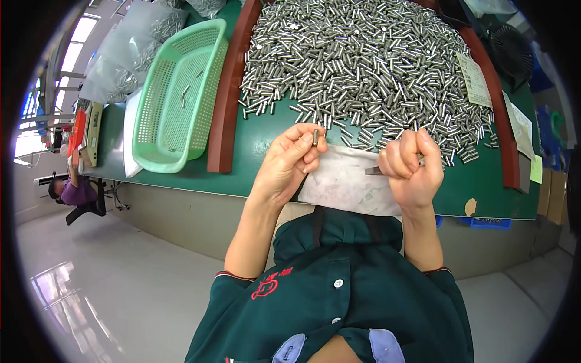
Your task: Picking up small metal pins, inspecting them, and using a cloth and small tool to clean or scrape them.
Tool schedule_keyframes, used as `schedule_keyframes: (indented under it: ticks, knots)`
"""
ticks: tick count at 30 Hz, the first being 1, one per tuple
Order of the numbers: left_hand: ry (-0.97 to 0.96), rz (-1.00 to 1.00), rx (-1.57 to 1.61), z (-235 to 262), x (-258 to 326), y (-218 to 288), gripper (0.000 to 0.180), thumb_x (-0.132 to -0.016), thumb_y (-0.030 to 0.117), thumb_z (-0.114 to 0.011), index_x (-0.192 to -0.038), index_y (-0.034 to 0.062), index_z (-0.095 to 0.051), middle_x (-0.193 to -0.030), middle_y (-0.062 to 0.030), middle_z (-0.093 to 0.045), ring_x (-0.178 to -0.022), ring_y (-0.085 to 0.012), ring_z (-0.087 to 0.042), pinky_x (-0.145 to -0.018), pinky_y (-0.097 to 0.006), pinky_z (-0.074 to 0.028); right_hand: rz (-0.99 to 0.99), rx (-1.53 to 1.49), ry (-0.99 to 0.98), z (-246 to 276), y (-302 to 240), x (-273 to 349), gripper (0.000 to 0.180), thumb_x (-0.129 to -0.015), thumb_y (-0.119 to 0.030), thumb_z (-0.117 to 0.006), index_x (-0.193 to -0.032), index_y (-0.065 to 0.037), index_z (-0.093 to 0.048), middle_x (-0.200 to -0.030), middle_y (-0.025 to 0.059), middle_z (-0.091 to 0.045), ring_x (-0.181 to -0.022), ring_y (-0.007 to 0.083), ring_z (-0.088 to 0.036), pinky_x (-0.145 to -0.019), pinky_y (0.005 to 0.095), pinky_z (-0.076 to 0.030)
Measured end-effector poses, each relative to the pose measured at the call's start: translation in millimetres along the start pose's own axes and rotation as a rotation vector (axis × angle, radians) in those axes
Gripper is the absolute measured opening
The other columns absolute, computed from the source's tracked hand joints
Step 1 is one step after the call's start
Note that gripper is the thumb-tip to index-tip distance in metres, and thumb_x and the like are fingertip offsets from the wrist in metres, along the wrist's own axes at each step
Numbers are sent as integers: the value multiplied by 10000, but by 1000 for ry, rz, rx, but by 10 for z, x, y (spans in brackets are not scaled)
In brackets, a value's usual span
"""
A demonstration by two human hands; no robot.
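Between the thumb and forefinger of my left hand (292, 160) a small metal pin (315, 138) stands upright. My right hand (413, 169) is closed around a narrow grey tool (373, 171); its flat end sticks out toward the left and the rest is hidden in the fist, so its kind is unclear. Both hands are above a stained white cloth (342, 181) at the near edge of the table. Just beyond them spreads a large heap of loose shiny metal pins (357, 66).
Dark red rails (229, 109) flank the heap on the green table (260, 136). To the left sits a green plastic basket (145, 115) with several pins inside, near bags of pins (151, 30). A black fan (510, 51) stands at right. Another person (82, 190) sits far left.
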State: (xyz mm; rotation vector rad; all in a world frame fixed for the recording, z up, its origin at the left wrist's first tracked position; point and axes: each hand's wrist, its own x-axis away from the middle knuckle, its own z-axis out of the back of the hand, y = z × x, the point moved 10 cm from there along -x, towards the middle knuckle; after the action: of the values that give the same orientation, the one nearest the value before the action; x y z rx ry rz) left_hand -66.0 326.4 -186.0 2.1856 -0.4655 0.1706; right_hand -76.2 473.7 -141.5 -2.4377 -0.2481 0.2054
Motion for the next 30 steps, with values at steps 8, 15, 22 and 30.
schedule_keyframes:
  ticks: [8, 15, 22, 30]
  knots:
    - [98, -174, -273, 228, -16, 369, 279, -901, 271, -430, -785, 26, -497, -689, -42, -526, -548, -71, -428, -477, -202, -331, -17, 5, 20, 17, -23, -3, 397, -895, -225, -249, -513, -114, -256, -422, -33, -214, -401, 80, -159, -400, 243, -170]
    - [540, -459, -1569, -65, 53, 761, 276, -691, 211, -674, -596, 3, -520, -500, -116, -509, -427, -237, -477, -422, -331, -352, -26, 5, 23, 15, -2, -12, 401, -897, -233, -245, -513, -116, -258, -421, -34, -216, -401, 78, -154, -400, 242, -168]
    - [478, -396, -1639, -48, 9, 719, 229, -670, 189, -674, -654, 10, -533, -501, -109, -505, -457, -268, -500, -471, -373, -381, -17, 22, 25, 16, -6, -7, 404, -899, -237, -242, -514, -116, -262, -419, -32, -225, -396, 77, -147, -396, 241, -164]
    - [376, -433, -1479, -2, 42, 662, 88, -697, 45, -612, -730, -17, -560, -504, -79, -463, -433, -195, -430, -459, -304, -357, -7, 13, 7, 5, -24, -9, 395, -897, -225, -248, -519, -113, -266, -423, -31, -222, -397, 74, -154, -396, 240, -165]
